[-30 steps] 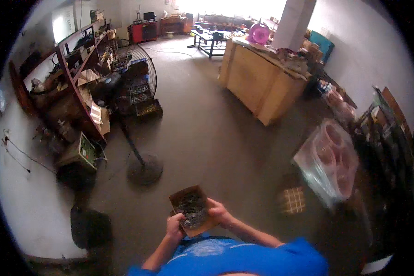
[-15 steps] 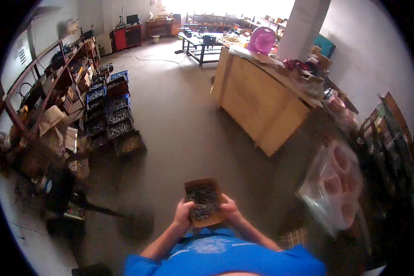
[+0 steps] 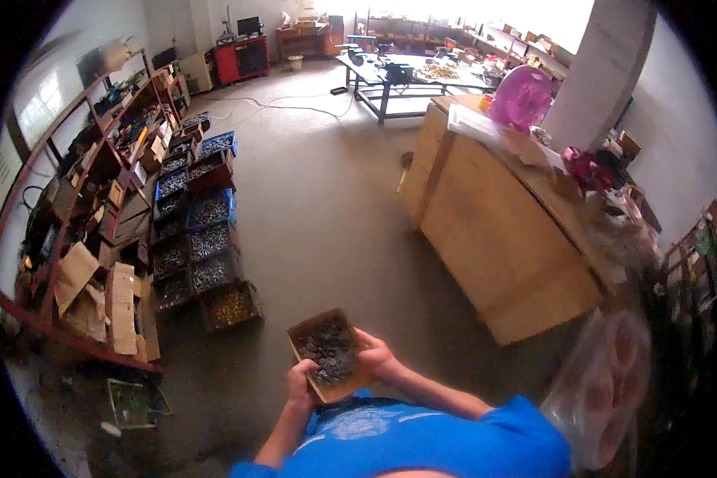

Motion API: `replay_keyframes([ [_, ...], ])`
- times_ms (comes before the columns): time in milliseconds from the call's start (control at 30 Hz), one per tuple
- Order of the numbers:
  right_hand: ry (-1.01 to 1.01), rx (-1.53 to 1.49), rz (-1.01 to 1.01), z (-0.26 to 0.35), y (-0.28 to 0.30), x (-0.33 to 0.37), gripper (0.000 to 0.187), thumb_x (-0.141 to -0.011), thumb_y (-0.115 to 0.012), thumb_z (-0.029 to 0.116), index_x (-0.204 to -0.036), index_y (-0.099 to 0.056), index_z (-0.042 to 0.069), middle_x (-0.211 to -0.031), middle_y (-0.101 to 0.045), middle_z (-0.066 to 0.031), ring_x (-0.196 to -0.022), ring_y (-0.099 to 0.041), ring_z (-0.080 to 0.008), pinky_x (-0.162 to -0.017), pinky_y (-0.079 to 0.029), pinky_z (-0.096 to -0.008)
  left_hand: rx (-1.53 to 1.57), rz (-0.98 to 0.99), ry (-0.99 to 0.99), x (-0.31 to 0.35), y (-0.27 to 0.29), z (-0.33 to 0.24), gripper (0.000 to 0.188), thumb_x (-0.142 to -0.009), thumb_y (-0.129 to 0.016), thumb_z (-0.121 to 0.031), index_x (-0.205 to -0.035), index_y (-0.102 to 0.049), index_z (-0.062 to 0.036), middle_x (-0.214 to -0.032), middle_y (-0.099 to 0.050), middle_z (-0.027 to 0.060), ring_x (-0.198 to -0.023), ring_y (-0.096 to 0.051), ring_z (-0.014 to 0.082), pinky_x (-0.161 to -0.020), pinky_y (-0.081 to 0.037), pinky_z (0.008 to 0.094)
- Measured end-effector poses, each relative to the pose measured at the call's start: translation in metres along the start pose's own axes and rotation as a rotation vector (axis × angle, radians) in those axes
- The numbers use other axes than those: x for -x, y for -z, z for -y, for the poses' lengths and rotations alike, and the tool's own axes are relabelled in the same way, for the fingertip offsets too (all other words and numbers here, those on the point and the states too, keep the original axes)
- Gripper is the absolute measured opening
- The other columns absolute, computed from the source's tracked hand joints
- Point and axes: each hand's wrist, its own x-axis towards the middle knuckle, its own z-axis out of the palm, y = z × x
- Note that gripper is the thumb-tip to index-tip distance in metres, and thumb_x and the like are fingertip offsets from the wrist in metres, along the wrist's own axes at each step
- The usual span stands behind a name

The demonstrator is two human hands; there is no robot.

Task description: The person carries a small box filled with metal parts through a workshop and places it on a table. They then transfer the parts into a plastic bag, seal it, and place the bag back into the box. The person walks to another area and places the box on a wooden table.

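Observation:
I hold a small open cardboard box (image 3: pixel 304 333) filled with dark small metal parts (image 3: pixel 328 354) in front of my chest. My left hand (image 3: pixel 301 385) grips its near left corner from below. My right hand (image 3: pixel 377 356) clasps its right side, thumb along the rim. Both forearms come up from the lower edge, above my blue shirt (image 3: pixel 422 438).
Rows of blue and dark bins (image 3: pixel 199 239) full of small parts stand on the floor to the left, beside a cluttered shelf rack (image 3: pixel 95 207). A large wooden crate (image 3: pixel 502 239) stands to the right, a clear plastic bag (image 3: pixel 605 390) at lower right. A metal table (image 3: pixel 390 72) is far ahead.
My view has swung left and forward: the bins and rack now lie closer on the left, the crate nearer on the right. The box stays held in both hands.

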Motion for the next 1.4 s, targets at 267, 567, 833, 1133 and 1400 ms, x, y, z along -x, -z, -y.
replay_keyframes([
  [267,0.042,0.019,-0.087,0.127,0.064,-0.219,0.064,-0.071,-0.057,0.005,-0.130,-0.032,-0.001,-0.125,-0.044,-0.0114,-0.114,-0.044,-0.0222,-0.098,-0.033,-0.0329,-0.003,0.111,0.065,-0.226,-0.105,-0.130,0.028,-0.063,-0.050,-0.005,-0.089,-0.052,0.0043,-0.084,-0.057,0.0125,-0.075,-0.058,0.0252,-0.073,-0.050,0.0362],
  [567,0.111,-0.044,-0.198,0.235,0.161,-0.475,0.060,-0.070,-0.058,0.011,-0.125,-0.037,-0.002,-0.121,-0.046,-0.0115,-0.111,-0.045,-0.0221,-0.096,-0.035,-0.0346,-0.175,0.261,-0.121,-0.478,-0.259,-0.285,0.043,-0.061,-0.049,0.000,-0.104,-0.048,0.0044,-0.093,-0.056,0.0142,-0.081,-0.058,0.0249,-0.075,-0.049,0.0353],
  [833,0.039,-0.132,-0.065,0.366,0.214,-0.734,0.067,-0.066,-0.047,0.000,-0.131,-0.030,-0.001,-0.120,-0.049,-0.0112,-0.105,-0.050,-0.0207,-0.094,-0.039,-0.0325,0.016,0.037,-0.137,-0.652,-0.332,-0.420,0.034,-0.079,-0.050,-0.011,-0.110,-0.049,0.0006,-0.101,-0.057,0.0113,-0.090,-0.056,0.0235,-0.083,-0.044,0.0370],
  [1133,-0.075,-0.166,0.011,0.461,0.275,-1.018,0.062,-0.071,-0.053,-0.002,-0.130,-0.034,0.000,-0.123,-0.046,-0.0104,-0.112,-0.045,-0.0202,-0.097,-0.035,-0.0329,0.012,-0.311,-0.186,-0.901,-0.242,-0.515,0.021,-0.081,-0.049,-0.008,-0.101,-0.051,0.0001,-0.071,-0.056,0.0113,-0.066,-0.061,0.0256,-0.062,-0.053,0.0383],
  [1400,0.027,-0.263,-0.113,0.540,0.332,-1.263,0.062,-0.070,-0.059,0.003,-0.128,-0.036,0.000,-0.119,-0.049,-0.0110,-0.106,-0.050,-0.0226,-0.092,-0.040,-0.0357,-0.454,-0.236,-0.293,-1.148,-0.314,-0.697,0.039,-0.071,-0.055,0.001,-0.109,-0.047,0.0062,-0.073,-0.060,0.0122,-0.062,-0.059,0.0180,-0.053,-0.046,0.0260],
])
